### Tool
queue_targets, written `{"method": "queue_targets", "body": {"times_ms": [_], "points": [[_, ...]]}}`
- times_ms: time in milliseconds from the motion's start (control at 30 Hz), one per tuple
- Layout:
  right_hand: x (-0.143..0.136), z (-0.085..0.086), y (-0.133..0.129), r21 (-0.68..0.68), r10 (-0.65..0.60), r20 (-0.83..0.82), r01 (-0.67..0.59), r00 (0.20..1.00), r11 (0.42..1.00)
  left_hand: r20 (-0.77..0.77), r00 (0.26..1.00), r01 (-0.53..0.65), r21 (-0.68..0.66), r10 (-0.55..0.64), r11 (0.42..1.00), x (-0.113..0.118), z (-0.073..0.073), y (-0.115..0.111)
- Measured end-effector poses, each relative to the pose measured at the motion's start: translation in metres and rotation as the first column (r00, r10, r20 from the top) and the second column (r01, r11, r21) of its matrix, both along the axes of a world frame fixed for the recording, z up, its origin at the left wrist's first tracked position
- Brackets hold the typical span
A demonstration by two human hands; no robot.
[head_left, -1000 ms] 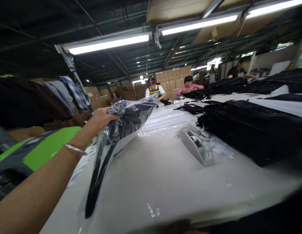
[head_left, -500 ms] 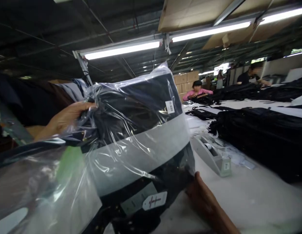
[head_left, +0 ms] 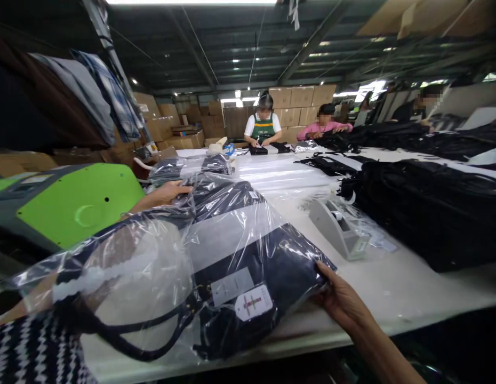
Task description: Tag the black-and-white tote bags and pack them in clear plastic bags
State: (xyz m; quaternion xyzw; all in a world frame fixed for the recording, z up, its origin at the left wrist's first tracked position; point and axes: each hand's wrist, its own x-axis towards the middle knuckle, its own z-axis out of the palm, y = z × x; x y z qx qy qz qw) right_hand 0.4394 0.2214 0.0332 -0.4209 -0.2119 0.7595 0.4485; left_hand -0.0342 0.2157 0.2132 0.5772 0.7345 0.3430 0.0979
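Observation:
A dark handbag [head_left: 288, 256] lies inside a clear plastic sleeve, with a pale grey-white band [head_left: 232, 229] across it. Its black looped strap [head_left: 136, 349] trails toward me under the film. Two hang tags show through the plastic: a grey one [head_left: 231, 286] and a white one [head_left: 254, 302] with a cross-like print. My left hand [head_left: 166, 194] is closed on the far left edge of the plastic. At the right corner, my right hand [head_left: 340, 296] grips the wrapped handbag, thumb on top and fingers underneath.
A grey tape dispenser [head_left: 338, 229] stands on the white table [head_left: 392, 298], right of the handbag. Black goods [head_left: 428, 213] are piled farther right. A green machine [head_left: 80, 205] is at left. Another wrapped item [head_left: 192, 166] lies beyond my left hand. Co-workers sit across the table.
The wrapped handbag has come down from a raised, tilted position to lie flatter, low over the table. Both hands keep hold of it. My view has tipped downward.

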Motion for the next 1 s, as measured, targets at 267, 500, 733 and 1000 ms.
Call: {"method": "queue_targets", "body": {"times_ms": [267, 500, 733, 1000], "points": [[0.000, -0.008, 0.010, -0.016, 0.000, 0.109, 0.002, 0.994, 1.000, 0.082, 0.992, 0.114, -0.300, -0.093, 0.947, -0.067, 0.019, -0.041], [-0.017, -0.012, 0.015, -0.080, -0.085, 0.089, 0.092, 0.992, 0.993, -0.245, 0.954, 0.104, -0.261, -0.170, 0.960, -0.002, -0.060, -0.160], [-0.042, -0.020, 0.009, 0.027, -0.056, 0.068, 0.055, 0.996, 0.998, -0.547, 0.829, -0.157, -0.018, 0.121, 0.987, 0.074, -0.207, -0.209], [0.026, 0.001, 0.011, 0.359, -0.206, 0.920, -0.502, 0.334, 0.787, -0.600, 0.768, -0.192, 0.117, 0.223, 0.974, 0.072, -0.183, -0.191]]}}
